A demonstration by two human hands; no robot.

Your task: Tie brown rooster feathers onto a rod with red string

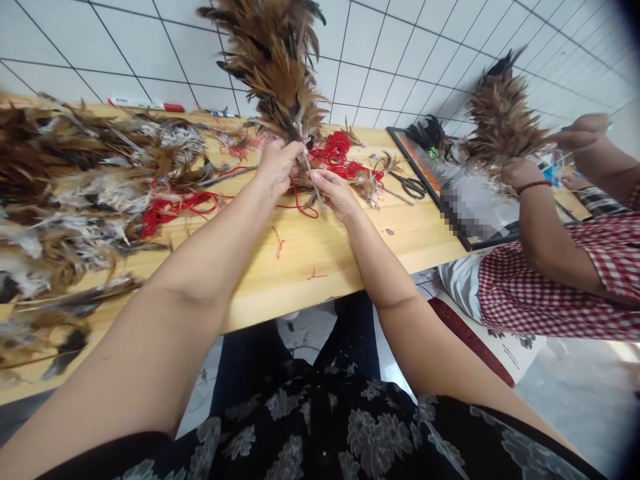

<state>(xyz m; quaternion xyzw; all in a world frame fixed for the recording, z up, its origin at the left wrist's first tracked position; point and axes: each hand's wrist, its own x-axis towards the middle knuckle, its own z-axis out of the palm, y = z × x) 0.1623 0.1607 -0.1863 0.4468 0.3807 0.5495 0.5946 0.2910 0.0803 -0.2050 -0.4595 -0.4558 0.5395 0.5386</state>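
Note:
A bushy feather duster (284,73) of brown and black feathers leans upward against the tiled wall. My left hand (277,167) is closed around its lower end, where the feathers gather. Close beside it, my right hand (336,190) pinches a slender, pale feather (312,179) just below the bundle. A loose red string (305,212) curves onto the table under my hands. Just beyond my right hand lies a tangle of red string (336,148). My fingers partly hide the bound end.
Piles of loose feathers (75,187) cover the left of the wooden table (280,287). Black scissors (411,187) lie to the right. A red-capped marker (146,105) rests by the wall. At far right, a co-worker's hands (523,175) hold another feather duster (505,117) above a black-framed board (457,233).

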